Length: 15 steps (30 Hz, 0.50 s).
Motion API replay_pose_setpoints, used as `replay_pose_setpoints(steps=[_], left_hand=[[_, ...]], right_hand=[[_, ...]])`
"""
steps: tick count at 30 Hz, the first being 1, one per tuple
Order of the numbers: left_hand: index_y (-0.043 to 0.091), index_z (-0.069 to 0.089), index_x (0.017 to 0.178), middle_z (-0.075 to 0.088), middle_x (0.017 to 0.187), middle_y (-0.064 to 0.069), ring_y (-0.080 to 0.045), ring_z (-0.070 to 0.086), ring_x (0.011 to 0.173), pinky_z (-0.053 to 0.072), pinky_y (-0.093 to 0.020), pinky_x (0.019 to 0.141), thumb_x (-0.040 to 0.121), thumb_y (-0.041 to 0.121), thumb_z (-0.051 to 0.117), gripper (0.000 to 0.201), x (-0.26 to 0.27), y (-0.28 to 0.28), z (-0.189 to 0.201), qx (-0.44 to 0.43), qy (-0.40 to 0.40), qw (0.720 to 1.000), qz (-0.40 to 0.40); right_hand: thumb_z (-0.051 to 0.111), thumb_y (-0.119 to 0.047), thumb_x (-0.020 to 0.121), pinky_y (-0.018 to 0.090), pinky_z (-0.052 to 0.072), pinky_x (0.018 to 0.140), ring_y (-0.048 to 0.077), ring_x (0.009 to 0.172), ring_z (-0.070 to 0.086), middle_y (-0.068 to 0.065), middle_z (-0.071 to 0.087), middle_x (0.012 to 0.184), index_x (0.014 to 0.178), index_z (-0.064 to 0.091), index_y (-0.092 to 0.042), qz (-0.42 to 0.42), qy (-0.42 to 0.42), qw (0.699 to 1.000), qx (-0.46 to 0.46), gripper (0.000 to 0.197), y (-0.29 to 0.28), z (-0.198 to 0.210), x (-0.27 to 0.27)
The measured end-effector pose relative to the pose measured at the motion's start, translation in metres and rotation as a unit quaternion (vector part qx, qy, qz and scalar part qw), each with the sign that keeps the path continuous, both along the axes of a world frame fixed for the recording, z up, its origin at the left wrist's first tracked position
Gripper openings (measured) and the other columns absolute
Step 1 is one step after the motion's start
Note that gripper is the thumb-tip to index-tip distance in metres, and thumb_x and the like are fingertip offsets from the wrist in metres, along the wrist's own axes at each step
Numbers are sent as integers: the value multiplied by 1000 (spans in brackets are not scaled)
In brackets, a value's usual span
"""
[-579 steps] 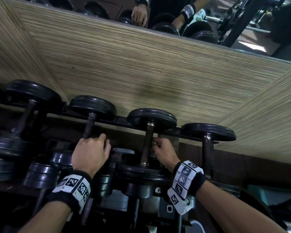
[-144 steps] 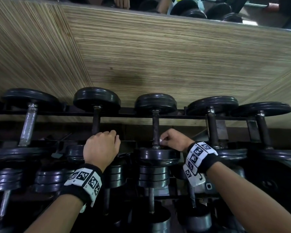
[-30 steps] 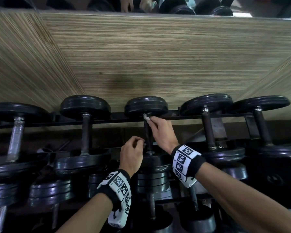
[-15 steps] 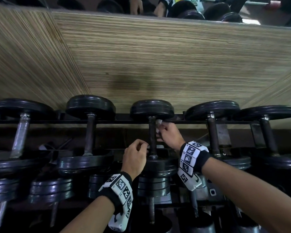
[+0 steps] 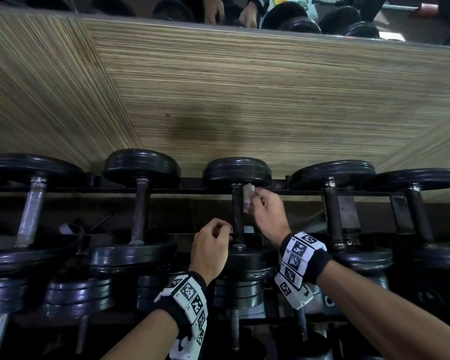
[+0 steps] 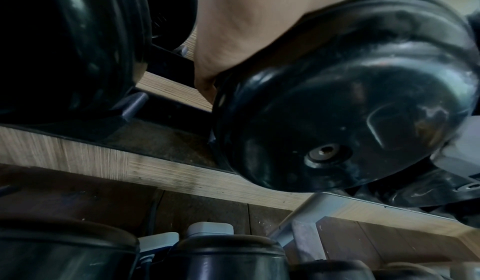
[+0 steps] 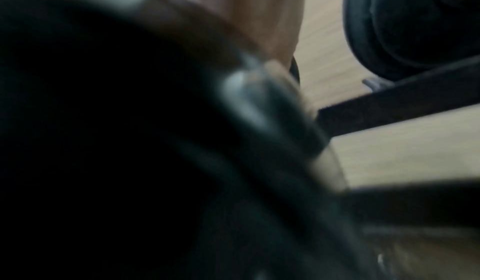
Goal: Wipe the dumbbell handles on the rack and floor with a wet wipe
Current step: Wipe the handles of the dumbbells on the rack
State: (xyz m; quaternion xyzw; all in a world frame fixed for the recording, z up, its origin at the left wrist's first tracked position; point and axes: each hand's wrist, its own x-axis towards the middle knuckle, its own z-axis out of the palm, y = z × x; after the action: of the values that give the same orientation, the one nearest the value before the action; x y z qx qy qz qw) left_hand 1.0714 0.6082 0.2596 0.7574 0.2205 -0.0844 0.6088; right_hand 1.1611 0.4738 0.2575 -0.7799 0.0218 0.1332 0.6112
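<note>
Right hand pinches crumpled white wipe against dark handle; left hand fingers curled, empty

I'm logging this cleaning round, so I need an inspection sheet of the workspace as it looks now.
Surface: dark metal rack, wood-grain wall behind.
Job's things: white wet wipe against the middle dumbbell handle.
Clutter: more dumbbells on lower tiers.
Hands: right hand pinches the wipe; left hand loosely curled beside the handle's lower end.
Cables: nothing seen.
Surroundings: mirror strip above the wall.
</note>
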Motion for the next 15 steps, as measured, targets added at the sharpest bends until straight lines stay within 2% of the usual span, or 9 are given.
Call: replay_pose_setpoints(steps=[2, 4, 7, 9, 11, 13, 15], left_hand=[[32, 68, 81, 70, 72, 11, -15, 68, 73, 56, -49, 79, 78, 48, 44, 29, 0, -1, 1, 2, -1, 1000, 0], [32, 68, 81, 70, 71, 12, -14, 68, 73, 56, -48, 79, 77, 49, 44, 30, 0, -1, 0, 8, -1, 1000, 0], [32, 67, 80, 70, 70, 12, -14, 68, 74, 56, -47, 80, 77, 49, 43, 29, -1, 0, 1, 13, 0, 1000, -4], [31, 67, 81, 70, 72, 10, -14, 67, 76, 54, -46, 81, 82, 44, 45, 25, -1, 0, 1, 23, -1, 1000, -16], [29, 66, 88, 71, 79, 8, -14, 66, 81, 52, -44, 85, 92, 33, 49, 17, -1, 2, 0, 41, 3, 999, -34], [28, 63, 104, 72, 96, 4, -13, 68, 85, 51, -39, 89, 97, 25, 53, 13, 3, 7, 2, 4, 18, 1000, -25], [26, 55, 122, 70, 109, 1, -2, 69, 82, 51, -27, 82, 101, 20, 50, 23, 7, 13, 12, -97, 25, 995, -13]], right_hand=[[46, -13, 105, 46, 57, 69, 32, 69, 64, 21, 68, 81, 92, 67, -4, 5, -42, 998, -55, 26, 0, 2, -3], [46, -10, 104, 40, 51, 57, 25, 59, 59, 17, 67, 74, 88, 65, -7, 11, -85, 989, -118, 25, 2, 5, -6], [48, -13, 104, 37, 48, 53, 17, 56, 59, 8, 66, 68, 89, 64, -8, 29, -137, 975, -175, 22, 7, 13, -14], [49, -19, 105, 29, 49, 58, 14, 62, 62, 2, 68, 73, 100, 67, -14, 82, -157, 964, -199, 19, 14, 19, -21], [49, -24, 105, 29, 50, 67, 13, 72, 66, -2, 70, 81, 104, 67, -18, 138, -155, 952, -226, 19, 21, 25, -25], [50, -23, 105, 26, 44, 63, 7, 66, 59, -10, 64, 72, 89, 63, -17, 114, -116, 971, -173, 22, 19, 27, -26], [53, -18, 103, 18, 39, 60, 0, 59, 54, -16, 61, 64, 80, 63, -23, 86, -82, 987, -106, 26, 13, 30, -30]])
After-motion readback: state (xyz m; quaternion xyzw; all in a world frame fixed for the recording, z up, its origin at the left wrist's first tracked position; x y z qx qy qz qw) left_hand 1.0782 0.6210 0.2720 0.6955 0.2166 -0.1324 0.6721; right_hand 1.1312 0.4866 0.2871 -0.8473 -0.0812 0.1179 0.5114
